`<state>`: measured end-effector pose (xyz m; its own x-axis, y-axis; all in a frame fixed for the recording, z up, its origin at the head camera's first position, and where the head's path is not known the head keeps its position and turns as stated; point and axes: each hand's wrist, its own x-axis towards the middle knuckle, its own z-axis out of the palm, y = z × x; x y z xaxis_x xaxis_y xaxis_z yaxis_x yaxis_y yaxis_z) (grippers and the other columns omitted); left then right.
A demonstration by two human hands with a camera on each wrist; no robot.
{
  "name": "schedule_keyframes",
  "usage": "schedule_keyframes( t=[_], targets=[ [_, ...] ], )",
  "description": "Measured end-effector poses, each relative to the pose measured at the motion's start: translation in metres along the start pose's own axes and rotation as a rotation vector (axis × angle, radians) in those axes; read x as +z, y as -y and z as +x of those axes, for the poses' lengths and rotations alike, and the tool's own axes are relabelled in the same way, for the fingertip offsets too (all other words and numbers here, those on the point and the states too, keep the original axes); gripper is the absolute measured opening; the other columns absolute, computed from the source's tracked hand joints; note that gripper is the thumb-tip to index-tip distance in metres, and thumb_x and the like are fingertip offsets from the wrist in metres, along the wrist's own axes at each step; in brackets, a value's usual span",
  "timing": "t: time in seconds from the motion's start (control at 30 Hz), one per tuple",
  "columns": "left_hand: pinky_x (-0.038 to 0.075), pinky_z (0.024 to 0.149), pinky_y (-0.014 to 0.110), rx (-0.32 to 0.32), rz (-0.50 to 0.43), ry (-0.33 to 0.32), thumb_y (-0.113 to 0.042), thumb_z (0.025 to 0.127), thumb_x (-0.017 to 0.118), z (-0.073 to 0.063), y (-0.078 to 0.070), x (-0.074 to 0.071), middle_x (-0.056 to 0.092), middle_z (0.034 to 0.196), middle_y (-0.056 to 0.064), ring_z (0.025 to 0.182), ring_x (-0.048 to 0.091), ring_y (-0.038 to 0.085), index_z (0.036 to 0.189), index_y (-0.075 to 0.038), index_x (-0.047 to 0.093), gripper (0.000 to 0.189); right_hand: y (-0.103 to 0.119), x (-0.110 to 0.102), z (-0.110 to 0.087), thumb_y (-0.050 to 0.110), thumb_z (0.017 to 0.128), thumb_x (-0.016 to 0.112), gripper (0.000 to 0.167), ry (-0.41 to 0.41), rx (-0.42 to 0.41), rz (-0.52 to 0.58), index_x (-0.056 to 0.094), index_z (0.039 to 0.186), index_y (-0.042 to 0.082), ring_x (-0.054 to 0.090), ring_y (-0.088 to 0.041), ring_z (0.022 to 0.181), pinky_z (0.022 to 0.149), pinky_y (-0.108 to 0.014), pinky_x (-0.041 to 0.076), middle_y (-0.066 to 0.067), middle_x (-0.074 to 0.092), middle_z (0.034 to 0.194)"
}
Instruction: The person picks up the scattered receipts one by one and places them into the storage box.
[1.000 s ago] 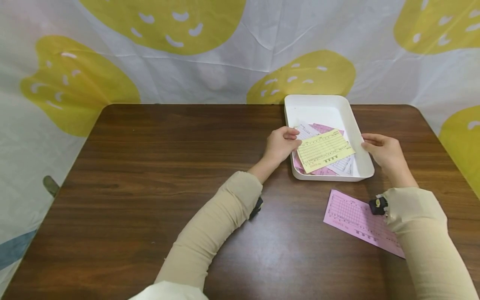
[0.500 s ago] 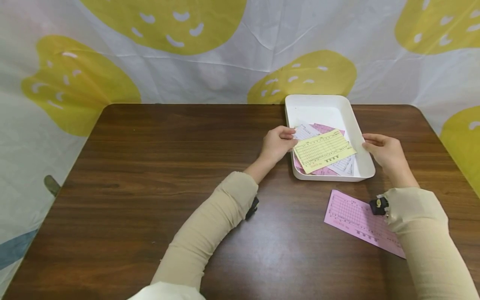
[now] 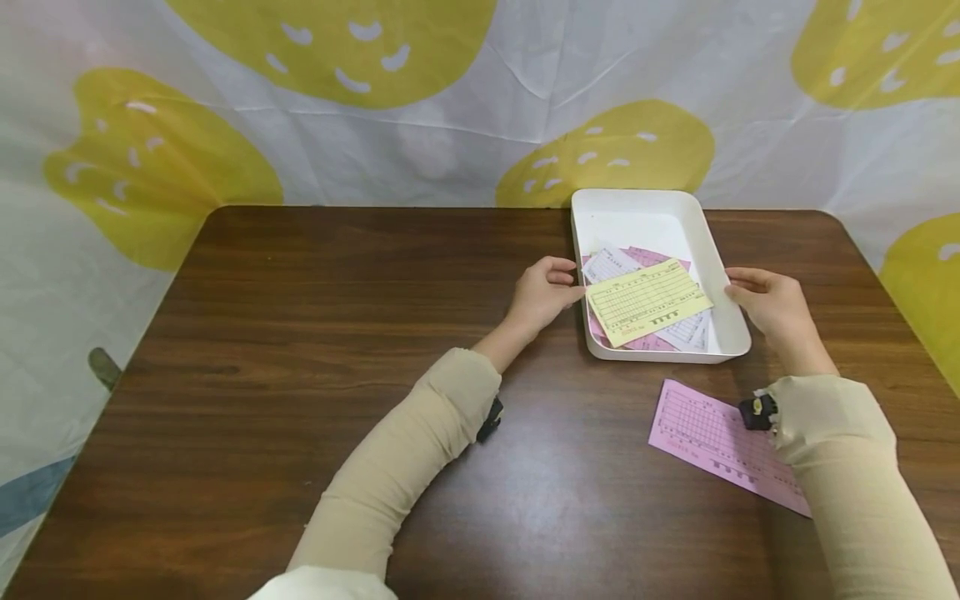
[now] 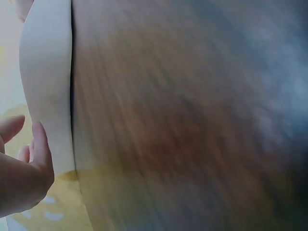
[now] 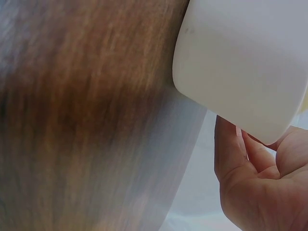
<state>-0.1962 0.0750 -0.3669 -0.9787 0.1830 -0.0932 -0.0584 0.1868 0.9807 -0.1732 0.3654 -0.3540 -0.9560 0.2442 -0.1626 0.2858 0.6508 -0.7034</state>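
In the head view a white tray [image 3: 682, 357] stands at the back right of the table. A yellow printed slip [image 3: 649, 302] lies on top of white and pink slips in it. At the tray's left wall my left hand [image 3: 542, 293] has its fingers loosely extended, holding nothing; the thumb tip is close to the yellow slip's corner. My right hand [image 3: 774, 310] holds the tray's right side, thumb and fingers at the wall. In the right wrist view the tray wall [image 5: 240, 62] hides its fingertips. The left wrist view shows the left fingers [image 4: 41, 144] beside the wall.
A pink printed slip [image 3: 720, 442] lies on the brown wooden table [image 3: 300, 350], partly under the right forearm. A white curtain [image 3: 420, 150] with yellow shapes hangs behind the table's back edge.
The yellow slip has slid slightly left within the tray. My left hand has let go of the slip and drawn back to the left. The right hand stays at the tray.
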Motion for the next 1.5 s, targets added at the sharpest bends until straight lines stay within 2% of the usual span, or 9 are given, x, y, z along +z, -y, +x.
schedule_keyframes(
  t=[0.2,0.43,0.67,0.8,0.93,1.17,1.3,1.4,1.5],
  targets=[
    [0.060,0.079,0.024,-0.046,0.006,0.059,-0.008,0.084,0.071,0.000,0.002,0.003,0.061,0.124,0.019,0.102,0.066,0.029,0.132,-0.005,0.053,0.052,-0.001,-0.002,0.001,0.024,0.099,0.047,0.048,0.002,0.003,-0.006,0.046,0.138,-0.003,0.046,0.010,0.079,0.064,-0.005,0.044,0.018,0.055,0.091],
    [0.059,0.084,0.028,-0.074,0.009,0.112,-0.007,0.084,0.071,-0.002,-0.001,0.008,0.057,0.130,0.020,0.108,0.064,0.031,0.138,-0.006,0.048,0.059,-0.002,-0.004,0.001,0.026,0.099,0.046,0.049,0.017,0.021,-0.021,0.044,0.140,-0.001,0.046,0.007,0.082,0.065,-0.006,0.043,-0.010,0.056,0.117],
    [0.059,0.089,0.033,-0.133,-0.097,0.141,-0.001,0.085,0.068,-0.004,-0.004,0.011,0.051,0.136,0.024,0.113,0.061,0.035,0.140,-0.001,0.044,0.060,-0.002,-0.006,0.001,0.025,0.098,0.047,0.049,0.022,-0.006,0.011,0.045,0.139,-0.003,0.046,0.009,0.079,0.064,-0.006,0.044,0.027,0.049,0.081],
    [0.058,0.090,0.035,-0.172,-0.136,0.146,0.001,0.086,0.066,-0.006,-0.007,0.012,0.049,0.138,0.024,0.113,0.061,0.037,0.141,-0.001,0.043,0.059,-0.003,-0.007,0.001,0.024,0.098,0.048,0.049,0.020,-0.022,0.019,0.045,0.138,-0.004,0.046,0.011,0.077,0.063,-0.006,0.045,0.030,0.047,0.078],
    [0.059,0.087,0.036,-0.192,-0.166,0.138,0.005,0.086,0.062,-0.007,-0.010,0.014,0.051,0.135,0.025,0.112,0.062,0.037,0.140,0.001,0.044,0.057,-0.002,-0.008,0.000,0.026,0.099,0.046,0.050,0.026,-0.025,-0.005,0.044,0.139,-0.003,0.045,0.012,0.077,0.064,-0.005,0.045,0.010,0.059,0.096],
    [0.059,0.085,0.036,-0.180,-0.150,0.118,0.009,0.085,0.055,-0.007,-0.009,0.017,0.053,0.134,0.026,0.112,0.061,0.036,0.139,0.004,0.044,0.055,-0.003,-0.009,0.000,0.029,0.099,0.046,0.052,0.056,-0.039,-0.010,0.043,0.140,-0.003,0.046,0.014,0.076,0.065,-0.006,0.045,0.015,0.058,0.093],
    [0.059,0.084,0.036,-0.179,-0.132,0.096,0.008,0.085,0.055,-0.009,-0.009,0.017,0.054,0.133,0.026,0.112,0.062,0.035,0.139,0.004,0.044,0.055,-0.004,-0.010,-0.002,0.036,0.100,0.043,0.058,0.098,-0.034,-0.014,0.039,0.142,-0.003,0.045,0.016,0.077,0.066,-0.006,0.046,-0.018,0.054,0.127],
    [0.060,0.083,0.036,-0.179,-0.125,0.082,0.009,0.085,0.055,-0.009,-0.010,0.016,0.055,0.132,0.025,0.110,0.063,0.035,0.138,0.004,0.045,0.054,-0.006,-0.012,-0.005,0.038,0.101,0.039,0.061,0.131,-0.059,0.030,0.036,0.142,-0.007,0.044,0.021,0.073,0.065,-0.003,0.048,-0.028,0.047,0.135],
    [0.060,0.081,0.035,-0.174,-0.113,0.075,0.009,0.084,0.056,-0.010,-0.010,0.015,0.056,0.131,0.025,0.109,0.063,0.035,0.137,0.003,0.047,0.054,-0.008,-0.016,-0.008,0.037,0.102,0.036,0.061,0.146,-0.080,0.056,0.035,0.141,-0.010,0.046,0.023,0.073,0.067,-0.003,0.050,-0.015,0.058,0.124]
  ],
)
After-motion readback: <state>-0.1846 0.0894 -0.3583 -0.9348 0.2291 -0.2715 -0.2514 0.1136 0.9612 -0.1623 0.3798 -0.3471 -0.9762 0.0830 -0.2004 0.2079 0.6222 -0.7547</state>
